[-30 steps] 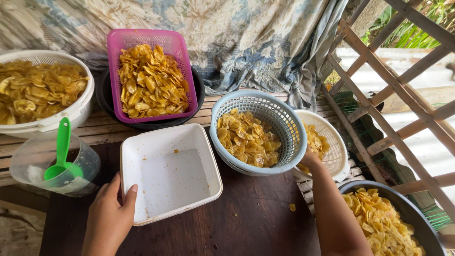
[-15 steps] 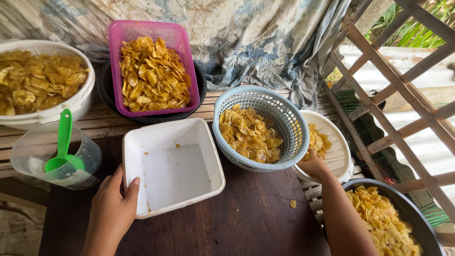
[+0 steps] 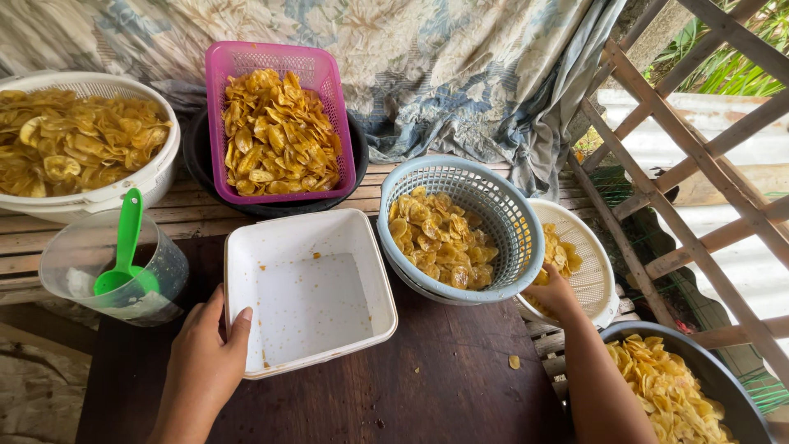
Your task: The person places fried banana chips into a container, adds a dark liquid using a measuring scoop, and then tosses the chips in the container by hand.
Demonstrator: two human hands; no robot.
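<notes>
On the dark table, her left hand (image 3: 207, 355) grips the empty white tub's (image 3: 308, 292) rim; the right hand (image 3: 552, 293) clasps the tilted blue basket (image 3: 460, 230) of chips.

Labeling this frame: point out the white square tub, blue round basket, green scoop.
white square tub (image 3: 308, 308), head view, bare inner floor.
blue round basket (image 3: 493, 193), head view, inner mesh wall above the chips.
green scoop (image 3: 128, 238), head view, handle.

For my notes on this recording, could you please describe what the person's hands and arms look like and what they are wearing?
Both are bare. The left hand and its forearm show no glove, sleeve, watch or bracelet, and I see no ring; the nails look short and unpainted. The right hand and forearm are likewise uncovered, with no sleeve or jewellery in view as far as the frame's lower edge.
</notes>
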